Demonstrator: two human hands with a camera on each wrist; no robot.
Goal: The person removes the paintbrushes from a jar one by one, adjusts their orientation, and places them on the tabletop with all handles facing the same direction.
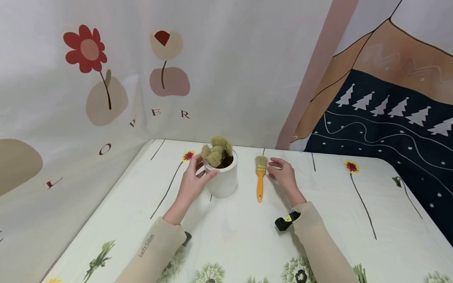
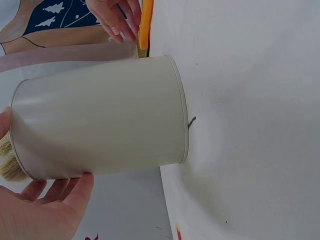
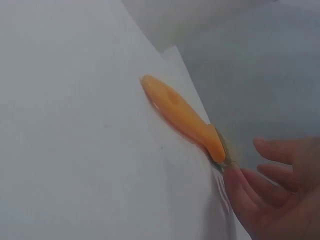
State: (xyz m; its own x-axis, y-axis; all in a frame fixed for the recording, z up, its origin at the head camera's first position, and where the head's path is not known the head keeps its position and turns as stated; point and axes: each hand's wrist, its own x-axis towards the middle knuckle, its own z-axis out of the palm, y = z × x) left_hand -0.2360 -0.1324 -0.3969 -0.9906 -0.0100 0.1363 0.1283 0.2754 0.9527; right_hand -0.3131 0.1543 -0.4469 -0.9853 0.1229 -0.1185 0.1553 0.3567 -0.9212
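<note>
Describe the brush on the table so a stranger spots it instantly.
On the flower-printed table, find the pale container the left hand holds. The brush lies to its right, beside the right hand. Unlike the container with its tan tufts, it lies flat and has an orange handle.

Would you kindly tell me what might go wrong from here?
The left hand grips the white cylindrical pot near its top, so a sideways pull might tip it and spill the tan bristly tufts. The right hand is beside the bristle end of the orange-handled paintbrush; if pinched there, it could swing or slip.
</note>
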